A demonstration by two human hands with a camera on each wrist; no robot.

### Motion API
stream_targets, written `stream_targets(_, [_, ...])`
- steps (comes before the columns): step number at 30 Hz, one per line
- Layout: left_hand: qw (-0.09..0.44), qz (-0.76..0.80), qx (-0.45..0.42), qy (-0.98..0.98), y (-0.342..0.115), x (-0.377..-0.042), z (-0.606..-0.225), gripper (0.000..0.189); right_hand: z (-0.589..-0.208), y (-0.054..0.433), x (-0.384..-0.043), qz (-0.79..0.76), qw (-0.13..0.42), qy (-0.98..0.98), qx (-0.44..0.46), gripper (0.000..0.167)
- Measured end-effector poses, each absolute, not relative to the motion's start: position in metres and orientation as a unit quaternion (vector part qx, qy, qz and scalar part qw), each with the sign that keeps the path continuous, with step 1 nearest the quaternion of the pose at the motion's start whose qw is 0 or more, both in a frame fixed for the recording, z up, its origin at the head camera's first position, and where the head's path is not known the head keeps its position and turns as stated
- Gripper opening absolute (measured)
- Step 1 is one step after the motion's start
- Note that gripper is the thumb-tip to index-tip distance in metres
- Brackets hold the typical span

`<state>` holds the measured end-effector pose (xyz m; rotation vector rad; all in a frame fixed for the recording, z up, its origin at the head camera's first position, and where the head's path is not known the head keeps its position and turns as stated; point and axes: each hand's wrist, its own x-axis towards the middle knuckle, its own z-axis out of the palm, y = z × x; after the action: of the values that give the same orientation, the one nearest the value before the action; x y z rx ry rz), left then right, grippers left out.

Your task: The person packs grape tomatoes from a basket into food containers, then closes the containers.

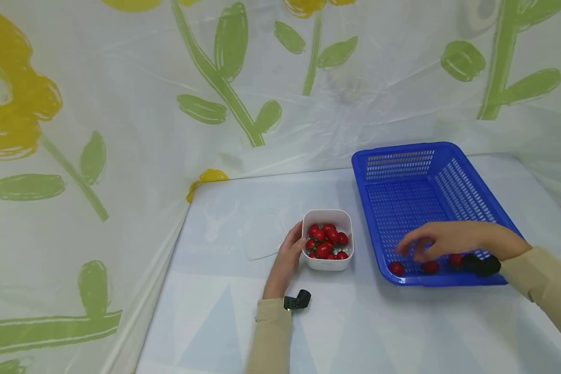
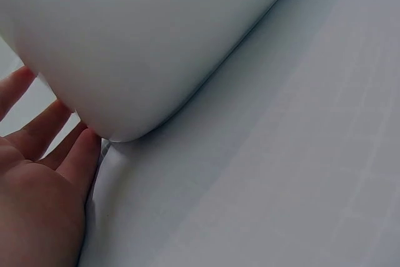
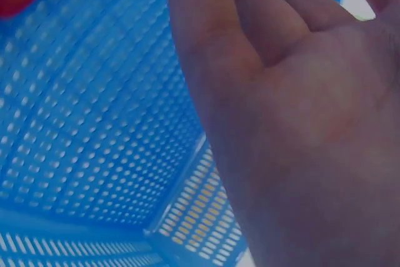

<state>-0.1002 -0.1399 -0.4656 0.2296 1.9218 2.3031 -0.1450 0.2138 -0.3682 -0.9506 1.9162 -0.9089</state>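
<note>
My left hand (image 1: 290, 258) rests its fingertips against the left side of a square white container (image 1: 328, 265). In the left wrist view its fingers (image 2: 47, 120) lie extended along the container's wall. Inside sit several small red cherry tomatoes (image 1: 324, 250) with bits of green stem. My right hand (image 1: 453, 240) hovers within a blue plastic basket (image 1: 404, 208), its fingers loosely bent and nothing seen in them. Below it, along the basket's near side, lie a cherry tomato (image 1: 396, 268), a second tomato (image 1: 430, 267) and a third tomato (image 1: 455, 259), partly hidden by the wrist.
A clear flat lid (image 1: 262, 255) lies on the table (image 1: 336, 322) left of the container. Behind the table hangs a white sheet (image 1: 135, 104) printed with yellow flowers and green leaves. Each wrist wears a small black camera, such as the left camera (image 1: 297, 300).
</note>
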Motion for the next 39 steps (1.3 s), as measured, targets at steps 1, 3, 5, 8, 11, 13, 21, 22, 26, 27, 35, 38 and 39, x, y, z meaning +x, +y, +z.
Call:
stream_targets(1, [0.069,0.763,0.075,0.638,-0.140,-0.100,-0.466,0.045,-0.369,0.214,-0.146,-0.355,0.403,0.756,-0.374,0.033])
stream_targets(3, [0.073,0.761,0.071,0.641,-0.140,-0.101,-0.467,0.045,-0.372,0.214,-0.148,-0.344,0.415,0.760,-0.363,0.035])
stream_targets(5, [0.074,0.761,0.071,0.641,-0.141,-0.102,-0.469,0.045,-0.375,0.213,-0.149,-0.325,0.427,0.770,-0.346,0.037])
stream_targets(8, [0.075,0.764,0.070,0.637,-0.143,-0.105,-0.476,0.045,-0.379,0.207,-0.150,-0.287,0.437,0.792,-0.316,0.039])
stream_targets(11, [0.080,0.769,0.067,0.630,-0.144,-0.108,-0.483,0.045,-0.383,0.201,-0.149,-0.254,0.446,0.807,-0.294,0.039])
stream_targets(13, [0.081,0.769,0.064,0.631,-0.144,-0.108,-0.486,0.045,-0.387,0.198,-0.148,-0.243,0.448,0.811,-0.286,0.039])
stream_targets(21, [0.074,0.767,0.059,0.634,-0.143,-0.108,-0.487,0.046,-0.399,0.190,-0.149,-0.210,0.435,0.828,-0.285,0.037])
stream_targets(22, [0.073,0.767,0.057,0.635,-0.142,-0.107,-0.487,0.046,-0.401,0.189,-0.150,-0.206,0.434,0.830,-0.283,0.036])
stream_targets(26, [0.071,0.766,0.053,0.637,-0.142,-0.106,-0.487,0.045,-0.405,0.185,-0.151,-0.201,0.434,0.834,-0.274,0.034])
stream_targets(27, [0.071,0.766,0.053,0.637,-0.142,-0.106,-0.487,0.045,-0.406,0.185,-0.151,-0.202,0.435,0.833,-0.275,0.034])
stream_targets(35, [0.067,0.764,0.061,0.639,-0.142,-0.106,-0.487,0.045,-0.405,0.177,-0.149,-0.194,0.437,0.836,-0.270,0.021])
stream_targets(38, [0.065,0.764,0.063,0.639,-0.142,-0.107,-0.487,0.045,-0.404,0.176,-0.151,-0.192,0.435,0.835,-0.275,0.020])
stream_targets(39, [0.064,0.765,0.064,0.638,-0.141,-0.107,-0.487,0.045,-0.405,0.176,-0.151,-0.189,0.434,0.837,-0.276,0.020])
